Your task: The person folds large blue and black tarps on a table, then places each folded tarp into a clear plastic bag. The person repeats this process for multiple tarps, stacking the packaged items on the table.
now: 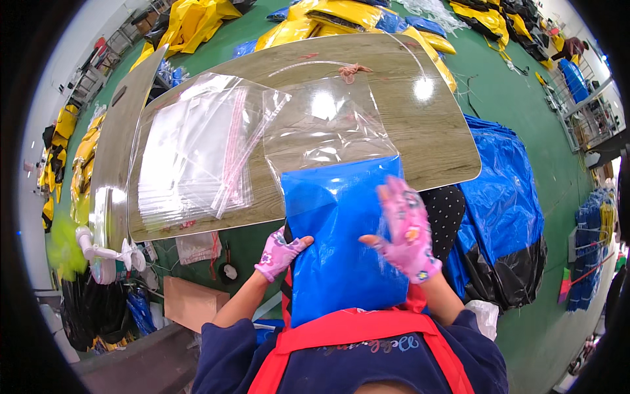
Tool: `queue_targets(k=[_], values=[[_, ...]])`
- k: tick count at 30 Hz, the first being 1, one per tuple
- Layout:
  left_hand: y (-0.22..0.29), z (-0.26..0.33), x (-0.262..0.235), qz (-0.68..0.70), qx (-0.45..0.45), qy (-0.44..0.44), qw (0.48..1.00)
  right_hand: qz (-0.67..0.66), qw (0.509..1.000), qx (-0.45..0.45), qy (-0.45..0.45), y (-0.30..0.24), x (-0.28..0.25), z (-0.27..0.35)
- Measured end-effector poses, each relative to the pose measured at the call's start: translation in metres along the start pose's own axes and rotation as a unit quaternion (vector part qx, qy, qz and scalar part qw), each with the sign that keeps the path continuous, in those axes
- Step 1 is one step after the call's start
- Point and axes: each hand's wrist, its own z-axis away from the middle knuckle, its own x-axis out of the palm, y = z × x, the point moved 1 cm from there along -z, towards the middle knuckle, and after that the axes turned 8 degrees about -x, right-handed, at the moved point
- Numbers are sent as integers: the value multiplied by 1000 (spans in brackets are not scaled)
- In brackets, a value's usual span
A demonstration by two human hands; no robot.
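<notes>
A folded blue plastic sheet (pixel 344 256) lies across my lap and reaches up over the table's near edge. Its far end sits in the mouth of a clear plastic bag (pixel 328 134) lying on the table. With the thumb on top and the fingers tucked beneath, my left hand (pixel 283 255) grips the sheet's left edge. Over its right side my right hand (pixel 405 231) is open, fingers stretched and thumb apart; whether the palm touches the sheet I cannot tell. Both hands wear pink flowered fingerless gloves. A stack of clear bags (pixel 190 154) lies left of the single bag.
The wood-look table (pixel 433 138) has a pink tangle of ties (pixel 353 72) near its far edge. Blue and black sheeting (pixel 502 210) is heaped at the right. A small fan (pixel 108 253) and a cardboard box (pixel 193 302) stand at the left. Yellow bundles (pixel 348 16) lie beyond the table.
</notes>
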Motion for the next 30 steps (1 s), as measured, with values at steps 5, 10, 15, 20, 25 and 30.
queue_targets(k=[5, 10, 15, 20, 25, 30], values=[[-6, -23, -29, -103, 60, 36, 992, 3, 992, -108, -66, 0, 41, -2], [37, -47, -24, 75, 121, 34, 989, -228, 884, 208, 352, 83, 36, -25], [30, -21, 11, 16, 67, 166, 984, -486, 832, 261, 55, 60, 48, 26], [-14, 0, 0, 173, 79, -95, 977, -581, 734, 352, -15, 37, 70, 101], [6, -1, 0, 146, 2, -1, 989, -530, 798, 271, 92, 46, 61, 64], [0, -13, 5, 7, 43, 163, 986, -431, 855, 283, 56, 32, 78, 79]])
